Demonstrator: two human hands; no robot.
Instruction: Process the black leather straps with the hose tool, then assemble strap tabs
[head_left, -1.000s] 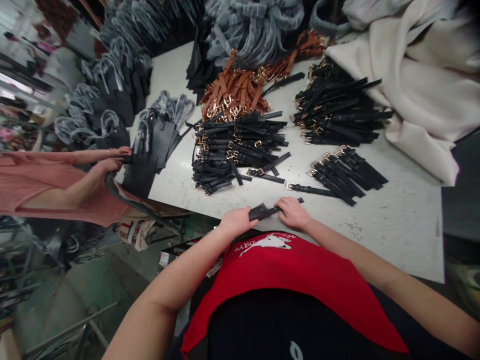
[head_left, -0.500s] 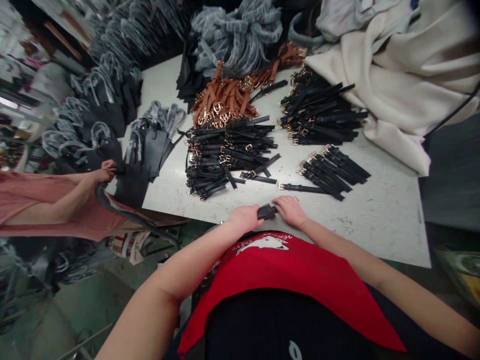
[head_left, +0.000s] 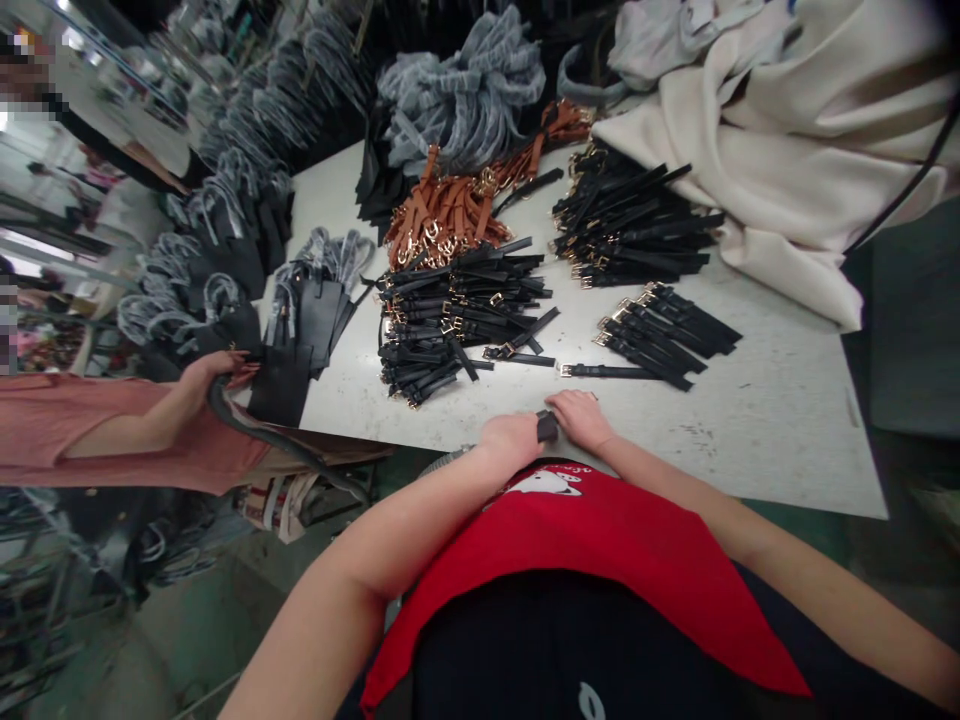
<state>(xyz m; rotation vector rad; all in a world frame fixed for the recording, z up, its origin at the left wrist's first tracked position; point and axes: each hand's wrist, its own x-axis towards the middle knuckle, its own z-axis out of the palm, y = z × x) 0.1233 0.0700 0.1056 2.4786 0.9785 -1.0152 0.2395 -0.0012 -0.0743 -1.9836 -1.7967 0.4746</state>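
Note:
My left hand (head_left: 512, 440) is closed around a short, black, flat-ended piece (head_left: 547, 427) at the table's front edge; most of it is hidden in my palm, so its kind does not show. Close beside its far end, my right hand (head_left: 580, 418) has its fingers bent together, and what they may pinch is hidden. Just beyond my right hand lies a single black buckle strap (head_left: 611, 371). A row of black buckle straps (head_left: 660, 335) is fanned out to the right of it. A larger heap of black buckle straps (head_left: 465, 310) lies on the left.
Brown buckle straps (head_left: 442, 215), another black strap pile (head_left: 630, 220) and grey wrapped handles (head_left: 465, 90) fill the white table (head_left: 787, 430). Cream fabric (head_left: 765, 180) drapes at right. At left, a co-worker's hand (head_left: 225, 370) is by black panels (head_left: 281, 385), near a dark hose (head_left: 277, 440).
My left hand has shifted right, closer to my right hand, and less of the black piece shows between them. The view has turned slightly.

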